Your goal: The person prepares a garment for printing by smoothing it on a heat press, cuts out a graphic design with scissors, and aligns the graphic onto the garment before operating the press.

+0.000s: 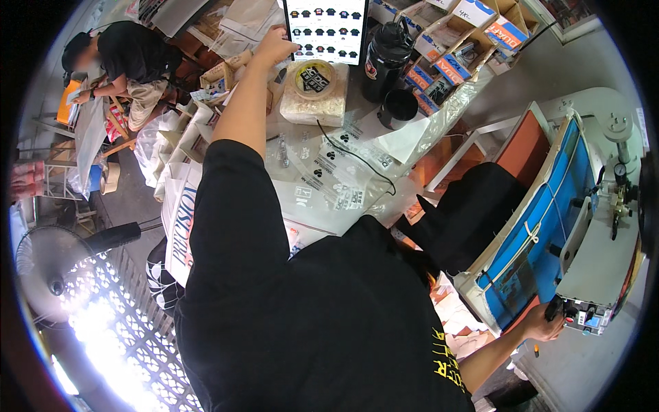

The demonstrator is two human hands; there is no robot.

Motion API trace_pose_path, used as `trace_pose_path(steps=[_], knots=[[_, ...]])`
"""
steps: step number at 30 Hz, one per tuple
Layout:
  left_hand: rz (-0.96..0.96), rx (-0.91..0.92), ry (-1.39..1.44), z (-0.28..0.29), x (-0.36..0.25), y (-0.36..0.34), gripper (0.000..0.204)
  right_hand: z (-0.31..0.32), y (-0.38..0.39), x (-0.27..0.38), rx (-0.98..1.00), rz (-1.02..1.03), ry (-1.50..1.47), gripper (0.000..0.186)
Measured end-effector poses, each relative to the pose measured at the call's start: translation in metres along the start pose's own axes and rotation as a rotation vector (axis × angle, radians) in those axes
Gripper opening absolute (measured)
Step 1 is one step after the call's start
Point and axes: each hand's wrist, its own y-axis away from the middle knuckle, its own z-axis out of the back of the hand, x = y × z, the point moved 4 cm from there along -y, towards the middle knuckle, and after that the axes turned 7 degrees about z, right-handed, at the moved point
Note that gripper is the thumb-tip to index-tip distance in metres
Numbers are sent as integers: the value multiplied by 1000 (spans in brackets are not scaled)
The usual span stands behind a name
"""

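Observation:
My left hand (274,47) reaches to the top centre, its fingers on the left edge of an upright tablet (325,31) whose screen shows rows of dark shirts. Just below it, a tape roll (313,79) lies on a pale block (312,113). My right hand (541,324) is at the lower right, wrapped around a black handle (552,309) beside the control box (590,317) of a grey press machine (604,137). That machine has a padded blue board (563,147) bound with cord along its left side.
A table (288,175) under plastic holds a black bottle (384,65), a cup (397,108), a cable and cardboard compartments (453,41). A co-worker (130,58) works at the upper left. A fan (51,264) stands lower left. Black cloth (473,213) hangs beside the press.

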Motion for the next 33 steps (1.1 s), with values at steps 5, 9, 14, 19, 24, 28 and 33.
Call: trace_pose_path(steps=[5,9,14,19,24,28,33], knots=[[-70,-74,-42,5,2,-1,39,2,-5,7,-17,5,-29,23],[-29,23,1,4,-5,-1,42,0,2,0,8,13,28,23],[-16,47,-80,7,-23,11,49,-1,3,-5,-2,26,4,25],[-30,42,-102,10,-44,25,48,1,0,2,-23,37,11,27],[28,1,-88,13,-37,19,42,0,-1,2,-21,20,4,28],[79,-7,-20,11,-47,28,41,-2,3,-5,-11,25,20,28],[36,-12,-84,14,-44,23,42,0,3,-2,-17,21,6,27]])
